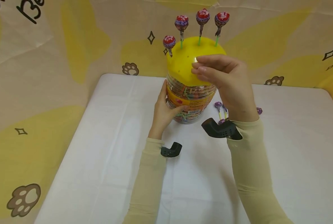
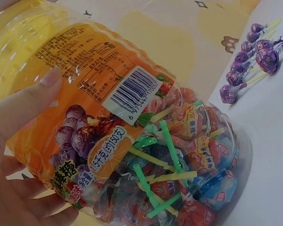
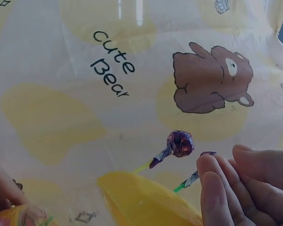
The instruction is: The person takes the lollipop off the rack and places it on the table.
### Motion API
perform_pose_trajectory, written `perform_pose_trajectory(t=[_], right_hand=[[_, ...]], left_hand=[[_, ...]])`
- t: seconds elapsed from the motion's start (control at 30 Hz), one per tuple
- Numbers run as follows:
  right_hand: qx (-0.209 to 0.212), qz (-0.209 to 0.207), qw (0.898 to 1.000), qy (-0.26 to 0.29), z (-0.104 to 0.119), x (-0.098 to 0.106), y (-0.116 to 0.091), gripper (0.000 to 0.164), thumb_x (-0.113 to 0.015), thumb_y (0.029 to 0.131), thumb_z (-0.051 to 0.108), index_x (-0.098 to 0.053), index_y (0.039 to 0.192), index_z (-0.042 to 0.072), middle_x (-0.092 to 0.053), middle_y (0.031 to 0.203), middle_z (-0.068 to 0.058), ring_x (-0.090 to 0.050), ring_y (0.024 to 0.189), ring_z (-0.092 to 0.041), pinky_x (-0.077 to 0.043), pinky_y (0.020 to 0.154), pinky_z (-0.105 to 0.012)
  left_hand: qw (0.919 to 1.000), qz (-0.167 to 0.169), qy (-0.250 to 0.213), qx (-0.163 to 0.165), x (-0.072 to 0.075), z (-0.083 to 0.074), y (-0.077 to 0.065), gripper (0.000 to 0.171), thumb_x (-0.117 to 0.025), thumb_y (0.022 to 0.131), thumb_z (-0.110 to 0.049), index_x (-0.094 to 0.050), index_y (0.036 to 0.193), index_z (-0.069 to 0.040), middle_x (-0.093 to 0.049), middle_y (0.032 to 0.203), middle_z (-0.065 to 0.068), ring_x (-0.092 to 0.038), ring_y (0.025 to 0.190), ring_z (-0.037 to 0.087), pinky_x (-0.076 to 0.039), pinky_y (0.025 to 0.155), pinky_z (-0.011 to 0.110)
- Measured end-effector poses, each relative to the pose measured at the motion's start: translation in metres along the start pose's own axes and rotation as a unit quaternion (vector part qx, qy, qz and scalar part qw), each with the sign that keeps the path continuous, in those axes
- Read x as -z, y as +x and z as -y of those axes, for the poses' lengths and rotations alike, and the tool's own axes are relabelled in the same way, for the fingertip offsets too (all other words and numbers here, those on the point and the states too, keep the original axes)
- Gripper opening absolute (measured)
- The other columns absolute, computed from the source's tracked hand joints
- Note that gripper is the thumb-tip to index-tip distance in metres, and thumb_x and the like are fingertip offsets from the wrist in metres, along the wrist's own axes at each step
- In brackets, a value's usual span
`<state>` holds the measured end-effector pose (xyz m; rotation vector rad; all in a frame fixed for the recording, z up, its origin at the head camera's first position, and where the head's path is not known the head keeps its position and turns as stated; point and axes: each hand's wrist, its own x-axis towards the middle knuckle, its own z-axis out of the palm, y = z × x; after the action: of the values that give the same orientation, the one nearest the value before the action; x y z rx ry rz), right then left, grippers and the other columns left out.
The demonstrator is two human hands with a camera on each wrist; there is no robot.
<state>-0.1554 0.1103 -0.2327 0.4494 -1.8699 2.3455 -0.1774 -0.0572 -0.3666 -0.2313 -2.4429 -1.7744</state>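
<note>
A clear plastic candy jar (image 1: pixel 192 104) with an orange label stands tilted on the table, full of wrapped lollipops. My left hand (image 1: pixel 163 110) grips its side, thumb across the label (image 2: pixel 99 80) and fingers around the back. Several lollipops (image 1: pixel 181 23) in red and purple wrappers stand upright by their sticks in the domed yellow lid (image 1: pixel 180 63), along its far and left edge. Small holes show in the lid's near part. My right hand (image 1: pixel 225 76) hovers at the lid's right side, thumb and fingers loosely bent, with nothing visible between them in the right wrist view.
Loose purple lollipops (image 2: pixel 240 66) lie in a group on the white table (image 1: pixel 113 124), right of the jar and partly behind my right forearm. A cloth backdrop (image 1: pixel 99 37) with yellow patches and paw prints hangs close behind the table.
</note>
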Motion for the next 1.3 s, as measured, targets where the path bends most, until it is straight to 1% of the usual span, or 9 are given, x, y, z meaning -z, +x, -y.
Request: perform_pose_trajectory(t=[0.2,0.4,0.5,0.67,0.77,0.87,1.0,1.2,1.3], right_hand=[[0.003,-0.004,0.999,-0.034,0.003,-0.011,0.006,0.021,-0.071,0.084,0.005,-0.070,0.103,-0.003,-0.067,0.103,-0.016,-0.066,0.095,-0.026,-0.052,0.090,-0.034],[0.018,-0.008,0.996,-0.087,0.006,-0.022,0.014,0.023,-0.072,0.082,0.006,-0.070,0.104,-0.002,-0.068,0.103,-0.013,-0.064,0.100,-0.024,-0.051,0.091,-0.031],[0.018,-0.002,0.991,-0.129,0.008,-0.028,0.022,0.024,-0.073,0.082,0.007,-0.070,0.104,-0.001,-0.069,0.102,-0.010,-0.064,0.100,-0.022,-0.050,0.091,-0.031],[-0.002,0.009,0.981,-0.194,0.013,-0.036,0.034,0.027,-0.074,0.082,0.009,-0.070,0.108,0.001,-0.069,0.104,-0.008,-0.065,0.098,-0.018,-0.050,0.091,-0.029],[-0.011,0.015,0.970,-0.243,0.014,-0.040,0.039,0.028,-0.072,0.083,0.009,-0.069,0.109,0.001,-0.069,0.107,-0.008,-0.065,0.098,-0.016,-0.050,0.091,-0.027],[-0.014,0.018,0.954,-0.300,0.014,-0.045,0.043,0.025,-0.071,0.084,0.010,-0.070,0.108,0.001,-0.069,0.107,-0.008,-0.066,0.096,-0.015,-0.049,0.090,-0.025],[0.003,0.013,0.933,-0.359,0.012,-0.050,0.045,0.021,-0.070,0.085,0.009,-0.072,0.104,0.001,-0.070,0.104,-0.009,-0.066,0.094,-0.016,-0.050,0.088,-0.023],[0.042,-0.008,0.914,-0.404,0.009,-0.054,0.045,0.019,-0.071,0.084,0.011,-0.073,0.101,0.000,-0.071,0.100,-0.010,-0.067,0.091,-0.018,-0.052,0.083,-0.023],[0.048,-0.018,0.908,-0.417,0.007,-0.057,0.046,0.020,-0.072,0.084,0.013,-0.073,0.100,0.001,-0.071,0.098,-0.009,-0.066,0.088,-0.017,-0.052,0.081,-0.022]], left_hand=[[1.0000,0.000,-0.003,0.003,0.000,-0.001,-0.001,0.100,-0.079,0.078,-0.019,-0.013,0.152,-0.013,-0.025,0.154,0.006,-0.027,0.138,0.018,-0.029,0.111,0.035],[1.0000,0.001,0.003,0.001,0.000,-0.001,-0.001,0.100,-0.078,0.078,-0.020,-0.012,0.153,-0.014,-0.025,0.153,0.006,-0.027,0.138,0.018,-0.030,0.111,0.034],[1.0000,0.001,0.004,-0.004,0.000,-0.002,-0.001,0.100,-0.078,0.079,-0.020,-0.012,0.153,-0.013,-0.025,0.154,0.006,-0.028,0.138,0.018,-0.029,0.111,0.033],[1.0000,0.001,0.004,-0.004,0.001,-0.003,-0.002,0.099,-0.078,0.079,-0.020,-0.012,0.152,-0.012,-0.024,0.154,0.006,-0.027,0.138,0.018,-0.029,0.111,0.034],[0.9999,0.000,0.010,-0.004,0.001,-0.003,-0.002,0.098,-0.077,0.080,-0.019,-0.012,0.152,-0.011,-0.025,0.154,0.007,-0.028,0.138,0.019,-0.030,0.111,0.034],[0.9998,-0.005,0.020,-0.005,0.001,-0.002,-0.002,0.096,-0.076,0.080,-0.014,-0.013,0.152,-0.010,-0.026,0.153,0.009,-0.029,0.137,0.021,-0.031,0.110,0.034],[0.9998,-0.008,0.019,-0.003,0.001,-0.001,-0.002,0.095,-0.075,0.081,-0.010,-0.012,0.152,-0.010,-0.026,0.153,0.009,-0.030,0.137,0.021,-0.031,0.110,0.035],[0.9999,-0.006,0.003,-0.011,0.001,-0.002,-0.002,0.097,-0.076,0.079,-0.014,-0.013,0.152,-0.010,-0.023,0.155,0.007,-0.032,0.136,0.022,-0.030,0.111,0.034],[0.9998,-0.009,0.005,-0.016,0.002,-0.001,-0.002,0.097,-0.077,0.078,-0.015,-0.014,0.152,-0.010,-0.023,0.154,0.008,-0.033,0.135,0.023,-0.030,0.111,0.034]])
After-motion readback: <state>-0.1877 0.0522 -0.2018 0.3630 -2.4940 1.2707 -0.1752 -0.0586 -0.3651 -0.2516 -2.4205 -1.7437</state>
